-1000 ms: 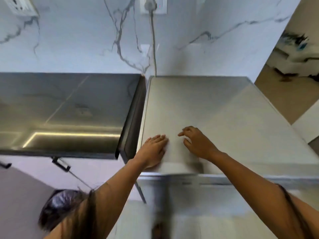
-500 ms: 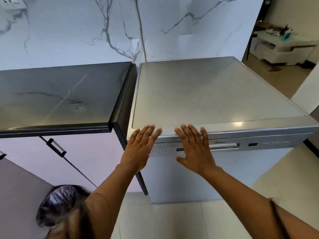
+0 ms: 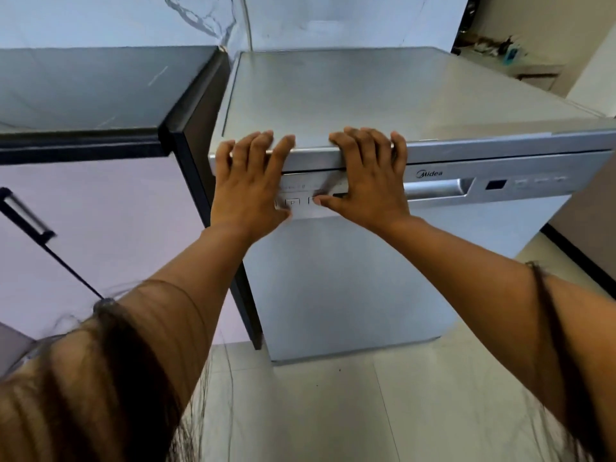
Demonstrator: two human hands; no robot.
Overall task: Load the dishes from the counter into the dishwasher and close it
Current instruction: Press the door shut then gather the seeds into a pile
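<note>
Squarely ahead: a silver dishwasher point(image 3: 350, 278) stands on the pale tiled floor point(image 3: 366, 411), its door upright and flush with the body, with only a thin seam under the top point(image 3: 366, 95).
Left hand point(image 3: 250, 191): flat on the upper left of the door, fingers straight and spread, holding nothing; the fingertips reach over the top's front edge and the palm covers the left end of the control strip point(image 3: 533, 183).
Right hand point(image 3: 370, 185): flat just beside the left one without touching it, fingers straight and spread, nothing gripped; the fingertips lie on the same front edge and the thumb points left across the buttons.
Buttons point(image 3: 293, 202): 2 square ones show between the 2 hands, 1 marked P.
Door handle point(image 3: 436, 190): a recessed grip just right of the right hand, under the Midea badge point(image 3: 429, 174), untouched.
Counter point(image 3: 93, 91): dark and glossy, directly left of the dishwasher.
Cabinet point(image 3: 116, 235): a pale door with a black bar handle point(image 3: 25, 211), below the counter.
</note>
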